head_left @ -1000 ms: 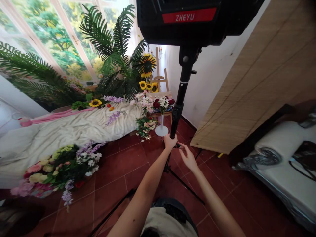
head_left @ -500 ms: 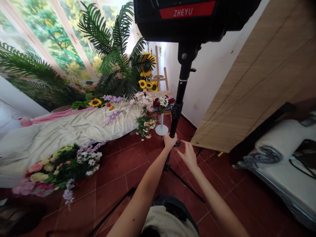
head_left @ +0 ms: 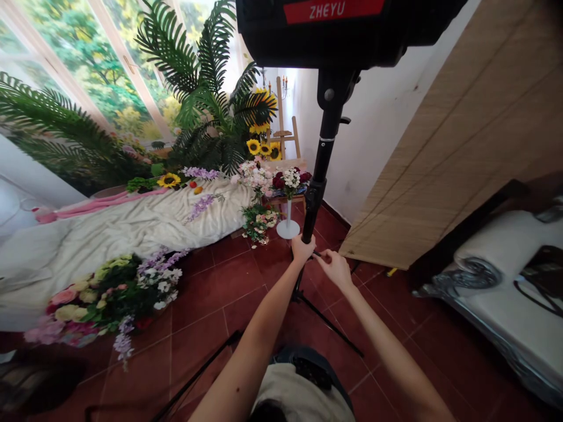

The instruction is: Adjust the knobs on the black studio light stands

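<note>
Item one, as I log it from my remote view through the head camera: the left hand (head_left: 303,250), closed firmly around the lower section of a black light stand (head_left: 315,199). Item two: the right hand (head_left: 336,269), half curled just beside it, its fingertips (head_left: 324,258) at a small black locking knob (head_left: 317,254) on the stand; I cannot tell whether they have hold of it. The stand rises upright between my two hands' view of the room and carries a black studio light head (head_left: 334,35) with a red ZHEYU label. Its tripod legs spread low over dark red floor tiles (head_left: 211,287). Beyond the stand, a white pedestal vase (head_left: 288,228) holds a mixed bouquet (head_left: 290,181), with a small flower cluster (head_left: 259,223) lying near its base. To the left lie a cream fabric drape (head_left: 132,234), a pink sash (head_left: 97,200) and a large floral arrangement (head_left: 109,296) on the floor. Behind them I list palm fronds (head_left: 206,99), sunflowers (head_left: 264,146), a wooden easel (head_left: 285,132) and a window-scene backdrop (head_left: 88,70). To the right stand a woven bamboo screen (head_left: 422,152) and a white upholstered bench (head_left: 505,287) with dark scrollwork.
</note>
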Demonstrator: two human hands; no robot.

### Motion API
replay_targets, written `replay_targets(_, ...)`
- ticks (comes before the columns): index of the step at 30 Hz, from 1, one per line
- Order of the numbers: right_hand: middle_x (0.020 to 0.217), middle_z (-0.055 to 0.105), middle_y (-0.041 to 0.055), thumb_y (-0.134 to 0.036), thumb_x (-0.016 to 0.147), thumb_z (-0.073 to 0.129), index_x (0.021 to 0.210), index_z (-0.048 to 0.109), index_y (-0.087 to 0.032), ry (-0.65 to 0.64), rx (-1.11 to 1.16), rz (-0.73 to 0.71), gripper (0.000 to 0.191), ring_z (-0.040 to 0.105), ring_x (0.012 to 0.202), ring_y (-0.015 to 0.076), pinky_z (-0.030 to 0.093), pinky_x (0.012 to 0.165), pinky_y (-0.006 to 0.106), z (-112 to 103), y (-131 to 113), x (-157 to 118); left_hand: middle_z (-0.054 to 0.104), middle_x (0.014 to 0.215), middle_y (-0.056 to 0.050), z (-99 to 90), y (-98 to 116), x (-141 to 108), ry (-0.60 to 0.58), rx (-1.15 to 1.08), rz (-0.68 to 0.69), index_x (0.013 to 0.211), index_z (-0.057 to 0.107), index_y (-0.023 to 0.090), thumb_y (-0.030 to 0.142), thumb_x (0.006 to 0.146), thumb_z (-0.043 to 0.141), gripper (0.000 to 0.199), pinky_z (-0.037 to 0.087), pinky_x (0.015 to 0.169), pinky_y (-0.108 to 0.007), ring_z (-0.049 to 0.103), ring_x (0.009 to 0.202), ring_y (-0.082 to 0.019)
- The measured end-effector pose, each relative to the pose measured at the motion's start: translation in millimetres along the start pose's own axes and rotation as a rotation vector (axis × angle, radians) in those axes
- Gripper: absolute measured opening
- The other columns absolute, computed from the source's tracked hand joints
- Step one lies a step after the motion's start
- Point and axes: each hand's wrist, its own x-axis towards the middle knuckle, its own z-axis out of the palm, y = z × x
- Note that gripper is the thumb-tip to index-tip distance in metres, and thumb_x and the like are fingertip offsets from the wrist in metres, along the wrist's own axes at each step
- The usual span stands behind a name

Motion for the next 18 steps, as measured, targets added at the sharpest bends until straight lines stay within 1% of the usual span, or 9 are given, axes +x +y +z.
replay_targets(2,0.061,0.062,0.0029,-0.062,0.075,0.055,0.065,0.062,-0.019,-0.080,0.167,0.092,0.045,0.056,0.060,0.0187,0.040,0.055,0.027,1.2,1.6,5.3,0.062,0.052,-0.005,0.4,-0.9,0.3,0.004,0.004,-0.015,0.057,0.059,0.015,0.038,0.075,0.055,0.029,0.047,0.052,-0.024,0.061,0.050,-0.015)
replay_targets(4,0.058,0.063,0.0032,-0.062,0.071,0.058,0.059,0.062,-0.018,-0.177,0.387,0.193,0.046,0.057,0.059,0.0181,0.041,0.055,0.027,3.0,3.3,10.4,0.062,0.052,-0.006,0.5,-1.6,0.3,-0.005,0.003,-0.024,0.057,0.059,0.015,0.038,0.075,0.055,0.030,0.047,0.052,-0.025,0.061,0.050,-0.015)
replay_targets(6,0.062,0.066,0.0055,-0.060,0.068,0.063,0.061,0.064,-0.016,-0.268,0.597,0.312,0.044,0.060,0.060,0.0189,0.043,0.055,0.027,4.8,4.1,13.5,0.063,0.053,-0.006,0.2,-1.7,0.1,-0.016,0.006,-0.016,0.057,0.059,0.015,0.038,0.075,0.055,0.030,0.047,0.052,-0.025,0.060,0.049,-0.015)
replay_targets(8,0.066,0.069,0.0084,-0.057,0.065,0.066,0.065,0.067,-0.015,-0.318,0.738,0.408,0.042,0.063,0.063,0.0202,0.044,0.055,0.028,6.1,3.6,13.8,0.063,0.053,-0.006,-0.4,-1.3,-0.4,-0.019,0.012,-0.004,0.057,0.060,0.015,0.037,0.075,0.054,0.030,0.047,0.053,-0.024,0.060,0.049,-0.015)
replay_targets(11,0.070,0.071,0.0107,-0.057,0.063,0.068,0.066,0.068,-0.015,-0.287,0.782,0.455,0.043,0.065,0.066,0.0212,0.044,0.054,0.027,7.0,1.1,10.4,0.063,0.054,-0.006,-1.4,0.0,-0.7,-0.017,0.025,-0.004,0.057,0.060,0.014,0.037,0.076,0.054,0.029,0.047,0.054,-0.024,0.060,0.049,-0.014)
replay_targets(15,0.075,0.072,0.0106,-0.061,0.064,0.065,0.067,0.068,-0.014,-0.246,0.747,0.443,0.047,0.066,0.069,0.0195,0.043,0.055,0.023,7.4,-0.7,5.9,0.063,0.055,-0.005,-3.0,2.4,0.0,-0.042,0.037,-0.022,0.059,0.061,0.014,0.035,0.074,0.056,0.026,0.046,0.054,-0.022,0.060,0.051,-0.013)
replay_targets(18,0.073,0.072,0.0099,-0.062,0.064,0.064,0.068,0.068,-0.014,-0.238,0.699,0.433,0.049,0.066,0.069,0.0189,0.042,0.055,0.023,7.4,0.1,5.7,0.063,0.055,-0.005,-4.0,4.5,-0.3,-0.054,0.037,-0.038,0.058,0.060,0.014,0.035,0.073,0.058,0.026,0.046,0.054,-0.021,0.060,0.052,-0.013)
